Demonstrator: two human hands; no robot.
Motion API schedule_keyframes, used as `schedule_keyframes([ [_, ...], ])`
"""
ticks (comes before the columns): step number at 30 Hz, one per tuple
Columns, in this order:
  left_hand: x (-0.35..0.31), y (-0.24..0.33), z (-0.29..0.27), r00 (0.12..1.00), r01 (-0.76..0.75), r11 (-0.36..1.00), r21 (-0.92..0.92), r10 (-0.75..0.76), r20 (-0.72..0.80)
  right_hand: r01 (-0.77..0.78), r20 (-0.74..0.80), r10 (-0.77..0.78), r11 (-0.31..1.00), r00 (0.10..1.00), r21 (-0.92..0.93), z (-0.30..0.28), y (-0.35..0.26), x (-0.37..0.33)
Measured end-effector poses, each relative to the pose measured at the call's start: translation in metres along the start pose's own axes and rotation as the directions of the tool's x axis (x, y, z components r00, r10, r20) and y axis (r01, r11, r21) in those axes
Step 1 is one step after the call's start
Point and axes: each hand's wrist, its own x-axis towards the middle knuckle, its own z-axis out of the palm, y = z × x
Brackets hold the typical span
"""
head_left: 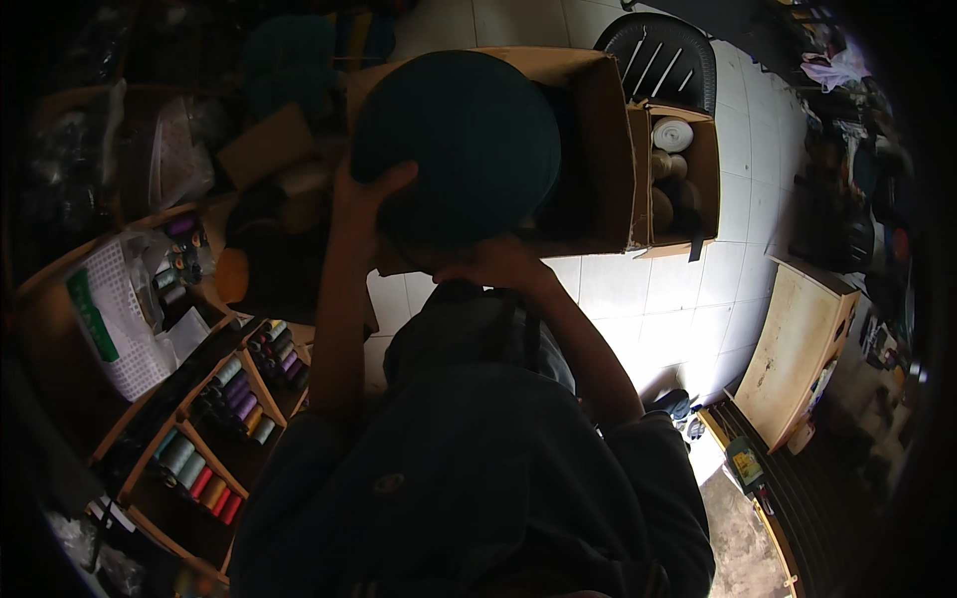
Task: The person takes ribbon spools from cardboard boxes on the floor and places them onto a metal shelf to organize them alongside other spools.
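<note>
A large, round, flat-faced dark green roll (459,140), apparently wound tape or webbing, is held up over an open cardboard box (603,149). My left hand (371,199) grips its left edge, thumb lying across the face and the other fingers hidden behind. At the roll's lower edge is my right hand (493,263), its fingers curled in against the roll. Shadow hides exactly how those fingers grip. The box's inside is dark behind the roll.
A smaller carton (683,234) with white and beige rolls adjoins the box, beside a black slatted chair (663,60). Wooden shelves (189,424) of colored thread spools (204,488) stand on the left. On the right is a pale wooden cabinet (793,349) on the tiled floor (688,299).
</note>
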Motion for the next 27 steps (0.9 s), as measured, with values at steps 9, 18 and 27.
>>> schedule_keyframes([
  [9, 0.000, 0.006, 0.004, 0.988, -0.135, 0.983, -0.127, 0.123, -0.097, 0.250, -0.431, -0.359, 0.924, 0.828, -0.289, 0.024, 0.008, -0.014],
  [18, -0.011, 0.005, -0.009, 0.965, -0.192, 0.979, -0.063, 0.177, -0.192, 0.076, -0.204, -0.202, 0.863, 0.958, -0.499, 0.041, 0.016, -0.009],
  [27, -0.036, -0.028, -0.023, 0.983, -0.105, 0.990, -0.090, 0.089, -0.163, -0.250, -0.865, -0.317, 0.867, 0.389, -0.431, 0.007, -0.008, -0.029],
])
